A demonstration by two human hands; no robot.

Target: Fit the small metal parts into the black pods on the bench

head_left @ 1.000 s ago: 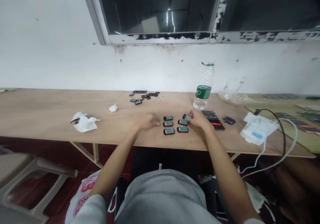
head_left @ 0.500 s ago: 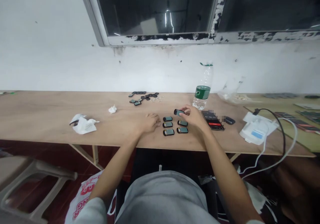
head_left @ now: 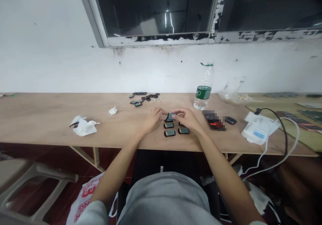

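Observation:
Between my hands, a small dark module with a grey face [head_left: 172, 116] is held above the wooden table [head_left: 120, 131]. My right hand [head_left: 185, 117] pinches its right side. My left hand [head_left: 155, 118] has its fingertips at the left end of the module, fingers drawn together. Just below, similar modules lie in two columns: one [head_left: 168, 125] and another [head_left: 169, 133] on the left, and one [head_left: 183, 130] on the right. A further one is partly covered by my right hand.
Behind lie several loose modules [head_left: 138, 104] and small white bits. A water bottle [head_left: 202, 96], a phone [head_left: 213, 121], a dark oval object [head_left: 230, 120] and a white box with cables [head_left: 256, 131] are at right. Crumpled tissues [head_left: 85, 126] lie left.
My right hand has carried the module leftward to the left column. My left hand has risen slightly and moved right to meet it.

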